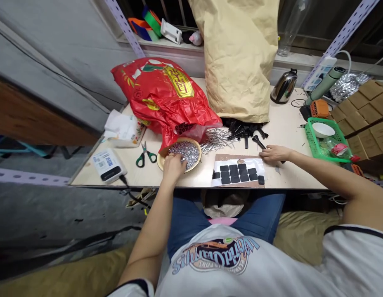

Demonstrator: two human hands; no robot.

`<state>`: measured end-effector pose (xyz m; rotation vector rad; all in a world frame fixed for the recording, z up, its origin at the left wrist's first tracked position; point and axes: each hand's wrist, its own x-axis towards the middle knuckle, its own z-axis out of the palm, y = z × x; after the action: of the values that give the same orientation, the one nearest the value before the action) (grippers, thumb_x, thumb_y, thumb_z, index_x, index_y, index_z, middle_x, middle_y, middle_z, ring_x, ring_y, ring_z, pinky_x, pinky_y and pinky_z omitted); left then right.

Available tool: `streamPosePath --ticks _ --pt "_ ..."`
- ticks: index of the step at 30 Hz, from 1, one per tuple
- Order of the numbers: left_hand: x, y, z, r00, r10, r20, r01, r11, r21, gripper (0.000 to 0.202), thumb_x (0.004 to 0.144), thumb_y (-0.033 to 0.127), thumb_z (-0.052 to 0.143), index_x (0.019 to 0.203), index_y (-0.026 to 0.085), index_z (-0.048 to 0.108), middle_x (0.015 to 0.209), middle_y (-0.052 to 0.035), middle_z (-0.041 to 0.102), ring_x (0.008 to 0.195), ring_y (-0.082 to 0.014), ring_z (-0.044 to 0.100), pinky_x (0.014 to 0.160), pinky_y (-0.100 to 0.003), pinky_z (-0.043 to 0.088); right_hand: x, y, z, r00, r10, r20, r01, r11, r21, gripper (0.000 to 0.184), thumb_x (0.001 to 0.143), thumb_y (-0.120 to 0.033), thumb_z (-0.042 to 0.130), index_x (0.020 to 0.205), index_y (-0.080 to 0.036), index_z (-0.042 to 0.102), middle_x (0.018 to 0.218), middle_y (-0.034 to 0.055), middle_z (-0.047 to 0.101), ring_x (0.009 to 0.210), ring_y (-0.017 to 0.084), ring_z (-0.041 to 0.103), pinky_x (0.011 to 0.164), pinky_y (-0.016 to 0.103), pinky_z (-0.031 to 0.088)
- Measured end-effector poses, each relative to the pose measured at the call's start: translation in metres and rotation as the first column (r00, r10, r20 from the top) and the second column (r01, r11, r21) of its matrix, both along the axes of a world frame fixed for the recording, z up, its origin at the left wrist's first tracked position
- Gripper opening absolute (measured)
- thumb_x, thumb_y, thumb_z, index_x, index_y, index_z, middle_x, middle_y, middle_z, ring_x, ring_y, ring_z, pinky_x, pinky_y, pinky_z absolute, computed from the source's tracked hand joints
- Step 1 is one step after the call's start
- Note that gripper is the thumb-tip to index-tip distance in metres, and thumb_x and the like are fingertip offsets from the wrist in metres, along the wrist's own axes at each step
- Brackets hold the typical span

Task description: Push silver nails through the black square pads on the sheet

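Note:
My left hand point(174, 166) reaches into a shallow round bowl point(161, 161) filled with small shiny metal pieces point(190, 152), too small to name. Its fingertips are curled in among them, and what they pinch is hidden. On the right, my right hand point(274, 153) is closed on a long black bar-shaped part point(258, 142) lying low at the table. Between my hands lies a white sheet with black rounded-square pads point(235, 174). Behind it are a heap of long metal rods point(218, 139) and a pile of similar black parts point(245, 131).
A red plastic bag point(166, 95) and a tall brown paper sack point(241, 62) stand behind. Green-handled scissors point(145, 156) and a white box-shaped device point(107, 165) lie left. At right are a kettle point(283, 87), a green basket point(313, 144) and stacked cardboard boxes point(367, 103).

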<state>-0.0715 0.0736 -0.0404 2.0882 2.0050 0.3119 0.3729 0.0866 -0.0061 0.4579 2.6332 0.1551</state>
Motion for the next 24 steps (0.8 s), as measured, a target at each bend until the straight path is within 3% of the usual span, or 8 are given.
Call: streamPosePath --ticks 4,7,12,14,16,20,22,24 --pt "0.009 0.006 -0.002 1.000 -0.022 0.006 0.022 0.999 -0.025 0.015 0.073 0.017 0.049 0.075 0.012 0.063 0.088 -0.0184 0.062 0.091 -0.0322 0.058 0.085 -0.042 0.045 0.002 0.005 -0.010 1.000 -0.010 -0.024 0.009 0.999 -0.035 0.025 0.091 -0.007 0.037 0.094 -0.013 0.061 0.115 0.0115 0.058 0.108 0.017 0.050 0.092 0.036 0.038" --pt "0.013 0.008 0.003 0.998 0.015 0.055 -0.018 0.999 0.045 0.016 0.074 0.015 0.045 0.076 0.012 0.060 0.089 -0.0197 0.062 0.090 -0.0325 0.059 0.084 -0.043 0.045 0.000 0.009 -0.009 0.995 -0.040 -0.095 0.035 0.998 -0.056 0.027 0.091 -0.006 0.035 0.091 -0.013 0.061 0.112 0.0121 0.059 0.110 0.017 0.050 0.099 0.040 0.036" --pt "0.015 0.004 0.013 0.905 0.164 0.392 -0.246 0.954 0.169 0.008 0.072 0.019 0.048 0.070 0.016 0.055 0.079 -0.0118 0.063 0.082 -0.0256 0.061 0.083 -0.041 0.046 -0.016 0.010 0.009 0.937 -0.143 -0.317 0.147 0.989 -0.012 0.032 0.092 -0.010 0.030 0.093 -0.017 0.061 0.100 0.0093 0.062 0.102 0.016 0.054 0.103 0.046 0.035" --pt "0.024 0.000 0.018 0.779 0.203 0.594 -0.341 0.931 0.129 0.005 0.071 0.020 0.051 0.068 0.016 0.053 0.072 -0.0072 0.062 0.073 -0.0212 0.061 0.079 -0.039 0.048 -0.034 0.004 0.014 0.862 -0.223 -0.455 0.267 0.963 0.033 0.035 0.093 -0.012 0.027 0.097 -0.018 0.061 0.095 0.0085 0.062 0.093 0.016 0.055 0.100 0.046 0.037" --pt "0.040 -0.006 0.022 0.578 0.205 0.790 -0.350 0.937 0.013 0.005 0.068 0.020 0.056 0.067 0.016 0.052 0.066 -0.0034 0.060 0.065 -0.0173 0.061 0.072 -0.034 0.050 -0.061 -0.009 0.014 0.750 -0.312 -0.584 0.409 0.912 0.038 0.034 0.094 -0.015 0.028 0.099 -0.017 0.061 0.091 0.0084 0.061 0.084 0.016 0.055 0.092 0.043 0.043" --pt "0.084 -0.021 0.022 0.132 0.223 0.966 -0.053 0.975 -0.218 0.020 0.059 0.020 0.068 0.071 0.014 0.054 0.058 0.0011 0.059 0.057 -0.0132 0.061 0.062 -0.028 0.050 -0.126 -0.048 0.003 0.479 -0.466 -0.744 0.675 0.737 -0.027 0.035 0.095 -0.018 0.028 0.107 -0.014 0.060 0.094 0.0101 0.059 0.077 0.015 0.055 0.063 0.026 0.045" --pt "0.101 -0.028 0.017 -0.018 0.259 0.966 0.069 0.964 -0.257 0.033 0.053 0.022 0.075 0.079 0.013 0.057 0.059 0.0027 0.060 0.055 -0.0113 0.061 0.061 -0.026 0.050 -0.152 -0.067 -0.002 0.399 -0.482 -0.780 0.706 0.704 -0.074 0.031 0.097 -0.022 0.032 0.106 -0.015 0.061 0.092 0.0086 0.059 0.077 0.014 0.056 0.059 0.022 0.042" --pt "0.110 -0.035 0.011 -0.102 0.279 0.955 0.138 0.954 -0.264 0.046 0.048 0.023 0.079 0.088 0.013 0.058 0.060 0.0042 0.061 0.055 -0.0095 0.061 0.061 -0.024 0.050 -0.170 -0.082 -0.004 0.352 -0.498 -0.793 0.721 0.685 -0.111 0.029 0.097 -0.026 0.036 0.097 -0.015 0.063 0.086 0.0068 0.060 0.076 0.013 0.057 0.061 0.021 0.041"
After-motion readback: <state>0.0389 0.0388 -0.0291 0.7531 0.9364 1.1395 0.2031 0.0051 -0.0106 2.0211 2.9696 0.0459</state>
